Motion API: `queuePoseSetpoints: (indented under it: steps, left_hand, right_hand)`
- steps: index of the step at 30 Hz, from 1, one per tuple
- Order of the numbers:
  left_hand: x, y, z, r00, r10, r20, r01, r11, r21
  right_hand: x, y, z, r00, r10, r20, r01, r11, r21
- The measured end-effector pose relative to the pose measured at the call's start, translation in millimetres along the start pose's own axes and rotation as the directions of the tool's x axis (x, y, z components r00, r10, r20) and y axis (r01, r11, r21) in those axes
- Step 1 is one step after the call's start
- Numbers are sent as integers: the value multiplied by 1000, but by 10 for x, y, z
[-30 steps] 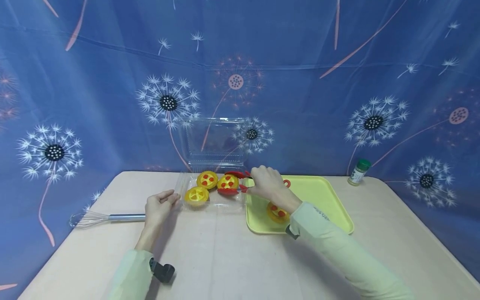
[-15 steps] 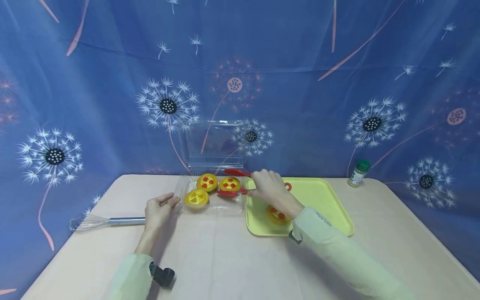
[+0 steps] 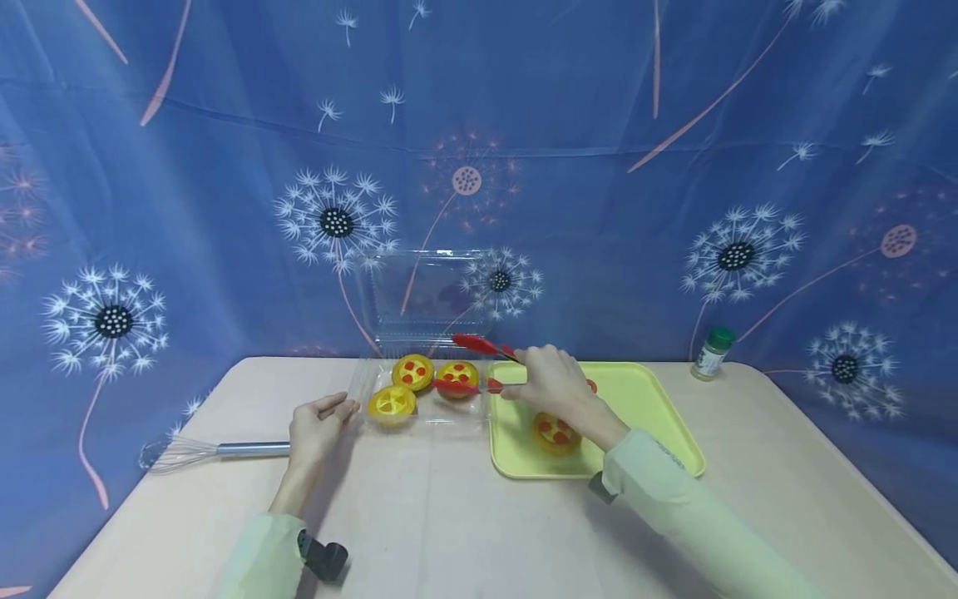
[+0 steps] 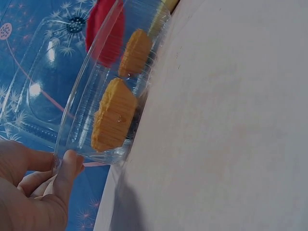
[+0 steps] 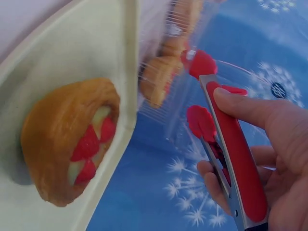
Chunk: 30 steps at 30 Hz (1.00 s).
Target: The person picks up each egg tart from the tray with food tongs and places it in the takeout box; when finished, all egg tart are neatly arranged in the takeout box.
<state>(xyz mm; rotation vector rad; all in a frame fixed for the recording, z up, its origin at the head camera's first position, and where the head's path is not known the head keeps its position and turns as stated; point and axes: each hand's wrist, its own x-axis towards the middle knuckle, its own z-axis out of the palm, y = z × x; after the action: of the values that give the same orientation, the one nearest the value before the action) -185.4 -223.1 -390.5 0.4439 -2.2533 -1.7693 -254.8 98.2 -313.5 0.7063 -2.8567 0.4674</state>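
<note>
My left hand (image 3: 316, 428) pinches the left rim of a clear plastic container (image 4: 72, 108) between thumb and fingers. Inside lie two toy tarts with red topping, the back one (image 3: 412, 372) and the right one (image 3: 457, 374), plus a yellow-topped tart (image 3: 392, 403) in front. My right hand (image 3: 557, 387) grips a pair of red-tipped tongs (image 5: 236, 154) whose arms are spread, with nothing clamped between the tips. They reach over the container's right side, the near tip overlapping the right tart in the head view. Another red-topped tart (image 5: 70, 139) sits on the yellow tray (image 3: 644, 424), below my right wrist.
The container's transparent lid (image 3: 427, 291) stands up at the back against the blue dandelion-print cloth (image 3: 584, 233). A wire whisk (image 3: 250, 449) lies left of my left hand. At the back right stands a green-capped seasoning bottle (image 3: 711, 355).
The tongs have spread wider and drawn back to the right with my right hand, leaving the right tart lying in the container. My left hand keeps its hold on the rim.
</note>
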Motion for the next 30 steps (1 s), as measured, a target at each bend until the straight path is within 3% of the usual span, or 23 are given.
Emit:
queuePoseSetpoints:
  steps: [9, 16, 23, 30]
  left_hand:
    - [-15, -41, 1, 1000, -1, 6, 0, 999, 46]
    - [1, -1, -5, 1000, 15, 8, -16, 998, 64]
    - [9, 22, -15, 1000, 1, 14, -2, 1000, 22]
    - [9, 25, -18, 1000, -11, 25, 11, 1000, -21]
  right_hand:
    - [-307, 213, -387, 986, 147, 75, -161, 961, 226]
    - [-649, 597, -681, 972, 214, 94, -230, 948, 219]
    - [-965, 913, -711, 971, 208, 122, -232, 943, 240]
    - [-1179, 991, -645, 969, 191, 159, -224, 949, 224]
